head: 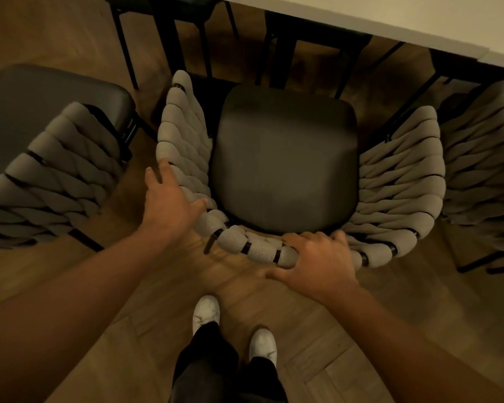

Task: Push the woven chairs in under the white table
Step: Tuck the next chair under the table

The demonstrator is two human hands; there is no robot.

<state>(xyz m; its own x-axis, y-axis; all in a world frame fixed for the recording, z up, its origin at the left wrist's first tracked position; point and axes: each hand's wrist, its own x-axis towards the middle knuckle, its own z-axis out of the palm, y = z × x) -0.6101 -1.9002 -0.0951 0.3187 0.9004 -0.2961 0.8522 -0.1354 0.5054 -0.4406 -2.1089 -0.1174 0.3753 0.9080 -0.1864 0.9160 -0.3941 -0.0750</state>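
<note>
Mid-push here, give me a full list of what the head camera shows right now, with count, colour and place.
woven chairs: three, grey weave with dark seats; middle chair directly ahead, seat not under the table; left chair and right chair flank it
white table: one, white, top right edge of view
black legs: several, black, beneath the table
floor: one, brown wood, under everything
shoes: two, white, bottom centre
trousers: one pair, dark, above the shoes
left hand: one, rests on the middle chair's left woven rim, fingers fairly straight
right hand: one, grips the middle chair's back rim, fingers curled over it
</note>
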